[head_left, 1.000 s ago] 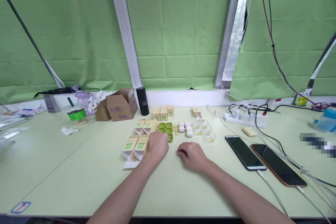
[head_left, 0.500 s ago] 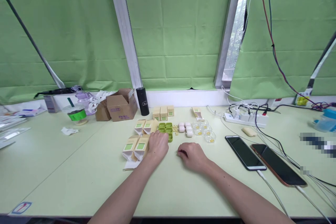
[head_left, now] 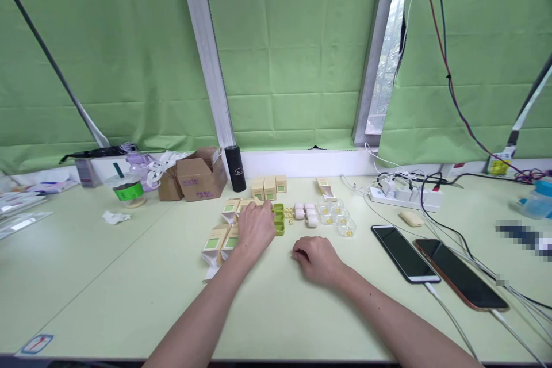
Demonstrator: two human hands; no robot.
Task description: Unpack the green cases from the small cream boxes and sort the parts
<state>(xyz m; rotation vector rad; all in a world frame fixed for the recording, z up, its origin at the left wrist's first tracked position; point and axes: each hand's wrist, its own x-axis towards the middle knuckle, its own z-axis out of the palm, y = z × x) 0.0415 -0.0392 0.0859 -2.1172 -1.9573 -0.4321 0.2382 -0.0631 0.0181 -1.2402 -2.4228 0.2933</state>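
Note:
My left hand [head_left: 256,224] reaches over the small green square trays [head_left: 279,215]. Its fingers curl downward and hide the left part of the trays, so what they grip cannot be made out. Beside and under that hand stand several open cream boxes [head_left: 212,243] with green labels. My right hand [head_left: 318,260] rests on the table in a loose fist, with nothing visible in it. Right of the trays lie small yellow pieces [head_left: 288,216], pale pink rounded cases [head_left: 311,219] and clear round cups [head_left: 330,214] with yellow bits inside.
Closed cream boxes [head_left: 269,187] and a black cylinder [head_left: 235,168] stand at the back, near a cardboard box [head_left: 200,177]. At right are two phones [head_left: 405,254] on cables and a power strip [head_left: 405,198]. A drink cup [head_left: 128,191] stands left.
My left hand has moved up and slightly left, now covering the left column of green trays. My right hand stays in place. The view has shifted slightly.

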